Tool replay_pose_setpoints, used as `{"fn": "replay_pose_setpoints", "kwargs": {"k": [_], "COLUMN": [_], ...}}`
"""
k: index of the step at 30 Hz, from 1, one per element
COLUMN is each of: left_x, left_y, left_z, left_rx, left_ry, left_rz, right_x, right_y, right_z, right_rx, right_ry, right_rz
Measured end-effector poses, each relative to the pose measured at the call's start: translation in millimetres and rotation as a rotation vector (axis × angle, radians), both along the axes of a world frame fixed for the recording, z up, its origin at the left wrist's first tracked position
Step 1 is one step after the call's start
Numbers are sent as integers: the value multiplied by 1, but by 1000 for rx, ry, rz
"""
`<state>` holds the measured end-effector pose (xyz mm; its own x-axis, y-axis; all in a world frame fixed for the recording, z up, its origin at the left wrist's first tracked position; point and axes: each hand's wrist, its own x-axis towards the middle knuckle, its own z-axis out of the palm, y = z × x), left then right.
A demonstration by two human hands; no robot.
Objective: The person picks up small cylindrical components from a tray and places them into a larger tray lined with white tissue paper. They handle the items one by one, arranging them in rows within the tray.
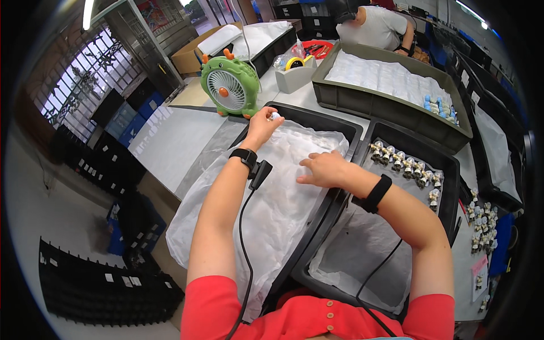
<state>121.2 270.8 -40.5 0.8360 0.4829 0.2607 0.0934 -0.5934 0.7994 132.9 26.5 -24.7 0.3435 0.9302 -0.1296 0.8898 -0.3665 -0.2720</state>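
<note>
At the far end of a black tray lined with a white plastic sheet, my left hand pinches a small white rounded piece. The fingers cover most of it, so its exact kind cannot be made out. My right hand hovers over the same sheet, fingers apart and holding nothing. To its right, a second black tray holds several small figurines with clear, rounded tops, lined up along the far side. Both wrists wear black bands, and cables run along my arms.
A green animal-shaped fan stands beyond my left hand. Behind the trays are a tape dispenser and an olive bin with blue-topped pieces. More figurines stand at the right. A person in white sits across the table.
</note>
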Motion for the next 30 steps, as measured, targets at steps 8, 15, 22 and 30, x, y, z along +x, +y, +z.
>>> {"fn": "replay_pose_setpoints", "kwargs": {"k": [8,15,22,30], "left_x": [7,21,9,1], "left_y": [5,-7,6,-4], "left_z": [-12,-20,-20,-13], "left_rx": [551,555,571,665], "left_ry": [228,142,266,403], "left_rz": [-5,199,124,75], "right_x": [13,8,8,8], "right_y": [-1,-3,-5,-6], "right_z": [-21,-11,-15,-14], "right_rx": [-58,-95,7,28], "right_ry": [-124,-133,-147,-147], "right_rz": [1,-21,-30,-33]}}
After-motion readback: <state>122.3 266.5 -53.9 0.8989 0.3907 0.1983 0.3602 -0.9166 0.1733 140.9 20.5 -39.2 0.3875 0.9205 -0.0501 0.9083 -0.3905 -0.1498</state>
